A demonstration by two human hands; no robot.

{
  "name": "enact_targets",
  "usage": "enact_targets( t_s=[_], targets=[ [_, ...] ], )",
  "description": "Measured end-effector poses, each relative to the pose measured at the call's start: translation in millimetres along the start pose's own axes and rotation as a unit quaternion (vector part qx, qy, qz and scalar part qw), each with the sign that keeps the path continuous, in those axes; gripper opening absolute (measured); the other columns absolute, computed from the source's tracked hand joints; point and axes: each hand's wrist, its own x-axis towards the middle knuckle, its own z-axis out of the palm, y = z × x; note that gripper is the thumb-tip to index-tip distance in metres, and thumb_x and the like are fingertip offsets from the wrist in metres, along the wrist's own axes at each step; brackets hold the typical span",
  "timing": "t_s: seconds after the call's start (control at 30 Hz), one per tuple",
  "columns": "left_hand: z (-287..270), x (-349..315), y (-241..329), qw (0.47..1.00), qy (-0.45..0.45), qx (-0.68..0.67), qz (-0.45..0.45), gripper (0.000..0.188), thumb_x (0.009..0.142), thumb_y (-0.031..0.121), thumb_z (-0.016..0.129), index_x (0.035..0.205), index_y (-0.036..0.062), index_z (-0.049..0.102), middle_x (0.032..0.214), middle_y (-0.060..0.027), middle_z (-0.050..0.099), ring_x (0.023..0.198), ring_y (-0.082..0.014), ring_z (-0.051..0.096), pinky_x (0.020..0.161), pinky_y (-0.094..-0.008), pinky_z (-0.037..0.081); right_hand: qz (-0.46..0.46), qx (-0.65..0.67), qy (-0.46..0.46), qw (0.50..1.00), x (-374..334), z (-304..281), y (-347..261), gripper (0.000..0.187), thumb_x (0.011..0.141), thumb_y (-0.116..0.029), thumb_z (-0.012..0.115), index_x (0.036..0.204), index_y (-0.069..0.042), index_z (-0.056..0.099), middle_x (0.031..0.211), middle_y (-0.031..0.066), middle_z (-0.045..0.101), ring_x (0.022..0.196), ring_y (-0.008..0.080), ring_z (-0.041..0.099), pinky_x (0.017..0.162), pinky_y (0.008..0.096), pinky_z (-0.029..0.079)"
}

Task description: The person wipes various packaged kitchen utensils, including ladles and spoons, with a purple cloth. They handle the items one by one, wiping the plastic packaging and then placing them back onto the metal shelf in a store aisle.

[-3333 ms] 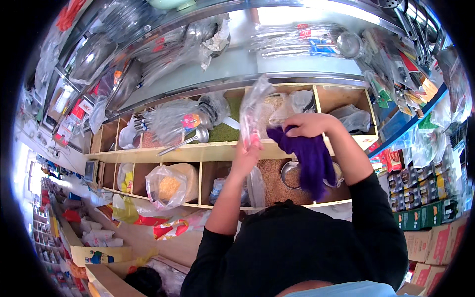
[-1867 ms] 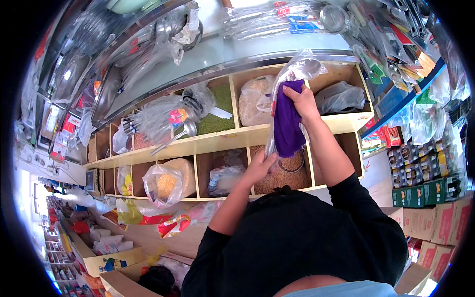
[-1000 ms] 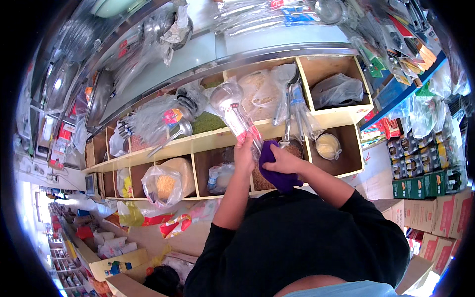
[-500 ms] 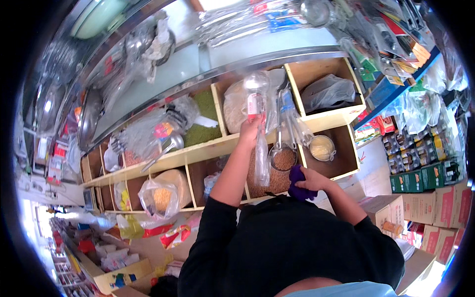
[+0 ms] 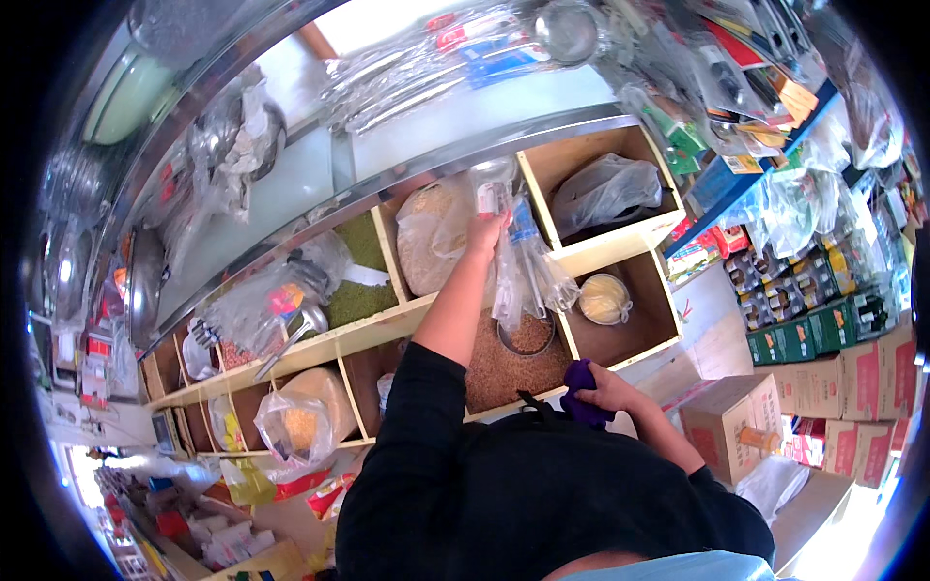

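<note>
My left hand point(image 5: 484, 235) is raised to the upper row of a wooden cubby shelf point(image 5: 387, 327) and grips the top of a long clear plastic packet point(image 5: 526, 271) with utensils inside. The packet hangs down over a round metal sieve point(image 5: 528, 334) that sits on brown grain. My right hand point(image 5: 612, 389) is low, close to my chest, closed on a bunched purple cloth point(image 5: 579, 385). Both arms are in black sleeves.
The cubbies hold bagged goods: a grey bag point(image 5: 605, 192) at the upper right, a pale bowl point(image 5: 604, 298) below it, a yellow-filled bag point(image 5: 300, 426) at the lower left. Metal ware hangs above. Cardboard boxes point(image 5: 741, 426) and stacked green cartons point(image 5: 823, 324) stand at the right.
My right hand came down from the shelf with the purple cloth to my chest. My left hand took the clear packet and lifted it to the upper cubby.
</note>
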Motion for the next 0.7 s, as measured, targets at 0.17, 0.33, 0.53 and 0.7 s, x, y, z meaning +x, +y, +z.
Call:
enact_targets(
  t_s=[0.17,0.33,0.53,0.7],
  targets=[
    [-47.1,-15.1,5.4,0.996,0.025,0.08,0.001,0.021,0.079,0.015,0.068,0.091,-0.002,0.067,0.081,-0.0089,0.067,0.069,-0.0196,0.063,0.062,-0.0347,0.049,0.022,-0.036,-0.02,0.999,17.7,3.3,-1.9,0.051,0.076,-0.024,0.071,0.112,0.003,0.049,0.094,0.019,0.062,0.088,0.0292,0.061,0.08,0.0384,0.048],
    [-61.6,-54.4,8.9,0.996,-0.004,0.07,-0.055,0.028,0.081,0.017,0.067,0.099,-0.0039,0.063,0.087,-0.0095,0.066,0.073,-0.0196,0.063,0.068,-0.0358,0.05,0.007,-0.104,-0.053,0.993,33.0,7.6,-9.6,0.054,0.075,-0.027,0.072,0.112,0.004,0.049,0.097,0.0231,0.062,0.09,0.0345,0.062,0.081,0.0398,0.048],
    [-22.8,-43.1,-23.2,0.996,-0.088,-0.012,0.002,0.024,0.081,0.015,0.066,0.097,-0.0029,0.065,0.087,-0.0121,0.068,0.076,-0.0194,0.066,0.069,-0.0345,0.051,-0.015,-0.132,-0.082,0.988,45.4,13.1,-14.6,0.053,0.075,-0.025,0.072,0.113,0.005,0.049,0.099,0.0226,0.062,0.092,0.0334,0.062,0.083,0.0391,0.048],
    [-27.6,-32.2,-38.0,0.982,0.034,0.174,0.056,0.033,0.079,0.022,0.067,0.096,-0.0063,0.063,0.086,-0.0154,0.067,0.079,-0.0229,0.066,0.072,-0.0351,0.05,-0.021,-0.129,-0.072,0.989,45.5,17.4,-22.4,0.051,0.076,-0.019,0.071,0.117,0.002,0.05,0.103,0.0186,0.063,0.095,0.0295,0.062,0.086,0.0378,0.048]
  ],
)
